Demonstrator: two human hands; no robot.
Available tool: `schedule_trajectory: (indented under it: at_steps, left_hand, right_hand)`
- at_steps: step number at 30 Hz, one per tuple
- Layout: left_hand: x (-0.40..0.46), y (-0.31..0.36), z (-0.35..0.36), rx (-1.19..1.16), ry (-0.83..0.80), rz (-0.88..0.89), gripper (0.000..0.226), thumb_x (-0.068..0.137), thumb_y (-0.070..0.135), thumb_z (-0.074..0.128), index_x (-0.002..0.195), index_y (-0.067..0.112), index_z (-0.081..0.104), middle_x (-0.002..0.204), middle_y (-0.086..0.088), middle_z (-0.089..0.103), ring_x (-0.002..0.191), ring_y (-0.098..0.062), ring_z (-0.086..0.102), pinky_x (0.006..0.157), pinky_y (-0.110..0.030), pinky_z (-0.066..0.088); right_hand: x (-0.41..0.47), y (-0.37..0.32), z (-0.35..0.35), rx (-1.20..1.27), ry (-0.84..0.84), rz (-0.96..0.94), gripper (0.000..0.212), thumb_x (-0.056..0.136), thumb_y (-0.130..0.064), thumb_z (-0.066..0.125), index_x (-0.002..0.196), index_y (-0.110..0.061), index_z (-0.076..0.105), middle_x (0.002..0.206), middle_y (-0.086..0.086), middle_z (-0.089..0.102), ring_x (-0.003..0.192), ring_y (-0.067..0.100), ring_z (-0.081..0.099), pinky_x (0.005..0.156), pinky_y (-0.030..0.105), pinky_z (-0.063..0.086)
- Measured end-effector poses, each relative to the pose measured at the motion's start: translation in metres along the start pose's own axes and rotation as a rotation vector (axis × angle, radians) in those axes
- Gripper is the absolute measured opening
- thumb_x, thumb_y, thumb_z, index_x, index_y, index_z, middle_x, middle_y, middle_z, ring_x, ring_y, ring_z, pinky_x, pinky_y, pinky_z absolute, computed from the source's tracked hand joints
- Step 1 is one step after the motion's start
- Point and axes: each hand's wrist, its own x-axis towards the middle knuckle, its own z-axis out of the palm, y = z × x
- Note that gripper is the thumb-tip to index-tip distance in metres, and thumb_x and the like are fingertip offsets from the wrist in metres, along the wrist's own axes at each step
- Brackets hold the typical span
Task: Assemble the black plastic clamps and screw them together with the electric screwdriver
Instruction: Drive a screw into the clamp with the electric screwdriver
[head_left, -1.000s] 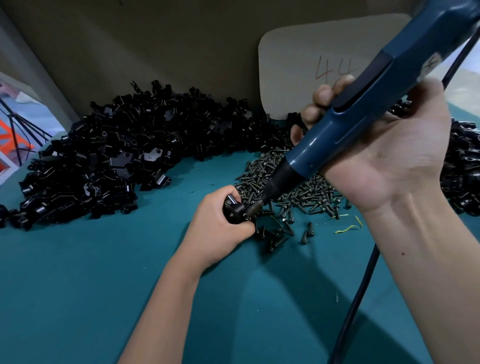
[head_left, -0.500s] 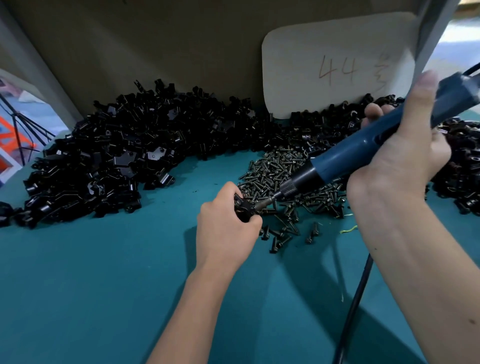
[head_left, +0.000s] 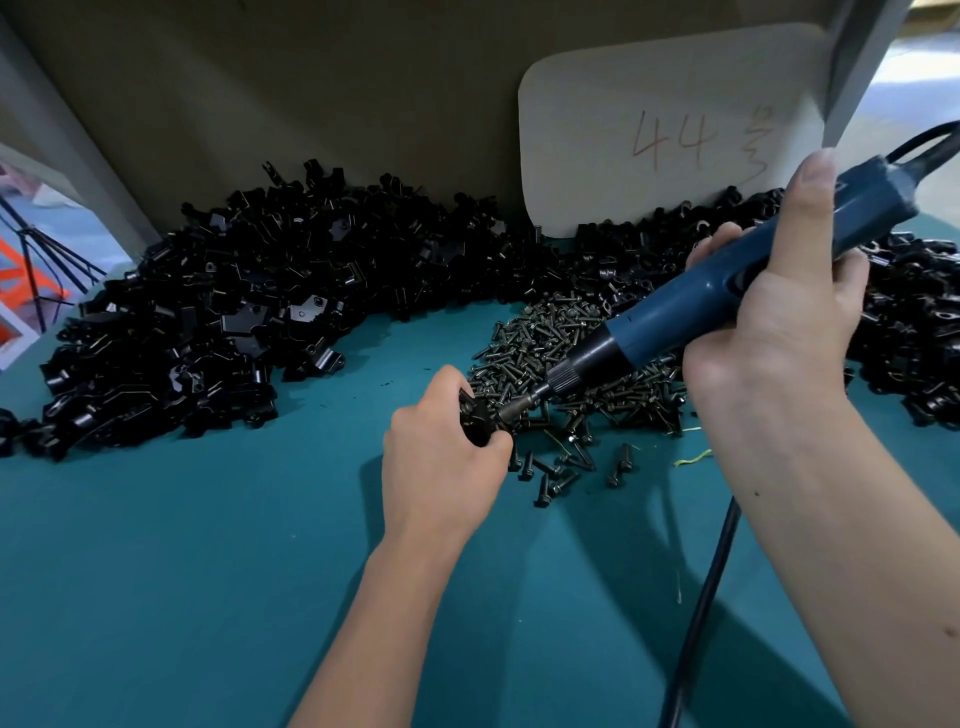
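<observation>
Left hand (head_left: 441, 462): rests low on the tabletop (head_left: 182, 571), fingers curled and clamped around a black plastic clamp (head_left: 475, 415); only the upper part of the clamp shows past the thumb.
Black plastic clamp: held just in front of the screw heap, at the tabletop's middle.
Right hand (head_left: 779, 322): wraps the body of the electric screwdriver (head_left: 691, 306), fingers closed on the blue housing, thumb extended upward along the rear of the housing.
Electric screwdriver: tilted, rear end high at right, bit end low at left; the bit tip meets the clamp in the left hand.
Cable (head_left: 701, 613): black, leaves the screwdriver's rear and reappears below the right forearm, running down across the tabletop.
Screws (head_left: 566, 358): dark loose heap just beyond and right of the left hand; a few stragglers lie apart in front of it.
Clamp parts (head_left: 234, 312): large black pile along the back, continuing behind the right hand to the right edge.
Card (head_left: 670, 124): pale, rounded corners, upright against the back wall, marked "44".
Tabletop: teal surface.
</observation>
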Motion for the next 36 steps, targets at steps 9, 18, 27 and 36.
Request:
schedule_trajectory:
  at_steps: [9,18,27,36]
  left_hand:
    - [-0.001,0.001,0.000,0.025,-0.030,0.004,0.031,0.072,0.023,0.069,0.081,0.031,0.041,0.056,0.005,0.056,0.050,-0.018,0.049,0.046,-0.027,0.034]
    - [0.000,-0.001,-0.002,-0.044,-0.011,-0.027,0.028,0.069,0.025,0.067,0.079,0.033,0.043,0.064,0.015,0.060,0.046,-0.012,0.045,0.042,-0.027,0.036]
    - [0.000,-0.002,-0.003,-0.130,-0.070,0.028,0.027,0.066,0.024,0.065,0.078,0.031,0.042,0.058,0.014,0.054,0.046,-0.012,0.038,0.038,-0.021,0.031]
    - [-0.002,0.001,-0.001,-0.144,-0.084,0.050,0.028,0.068,0.021,0.065,0.079,0.030,0.041,0.056,0.012,0.050,0.046,-0.013,0.035,0.038,-0.024,0.030]
  right_hand:
    - [0.002,-0.009,0.006,-0.108,-0.048,0.037,0.043,0.088,-0.035,0.084,0.115,-0.017,0.055,0.078,-0.006,0.065,0.072,0.012,0.066,0.069,0.029,0.058]
    - [-0.001,0.006,0.004,-0.106,-0.118,0.065,0.054,0.097,-0.055,0.065,0.133,-0.017,0.050,0.086,0.004,0.064,0.072,0.018,0.066,0.074,0.037,0.060]
    - [0.005,0.006,-0.001,-0.171,-0.283,0.048,0.036,0.100,-0.038,0.068,0.108,-0.011,0.046,0.072,0.002,0.056,0.063,0.020,0.057,0.074,0.041,0.054]
    - [0.011,0.004,0.000,-0.183,-0.272,-0.004,0.038,0.102,-0.036,0.066,0.113,-0.009,0.041,0.069,0.002,0.054,0.060,0.019,0.056,0.069,0.040,0.053]
